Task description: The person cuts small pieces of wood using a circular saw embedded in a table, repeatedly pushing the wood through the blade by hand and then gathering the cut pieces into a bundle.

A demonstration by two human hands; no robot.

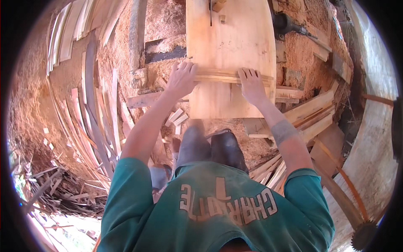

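A small stack of thin wooden strips (218, 76) lies crosswise on a broad, pale wooden board (231, 105). At the strips' left end, my left hand (182, 80) is closed around them, fingers curled over the far side. Toward their right end my right hand (252, 86) grips the same strips, with the fingertips over the top. My palms hide parts of the strips. Farther up the board stands a thin dark saw blade (211, 13), with small wood offcuts (222, 19) beside it.
A dark power tool (287, 25) lies right of the board. Long wooden slats (90, 75) spread over the sawdust at left, and stacked planks (312, 111) lie at right. Small blocks (178, 117) sit near my legs. A toothed circular blade (364, 236) shows at lower right.
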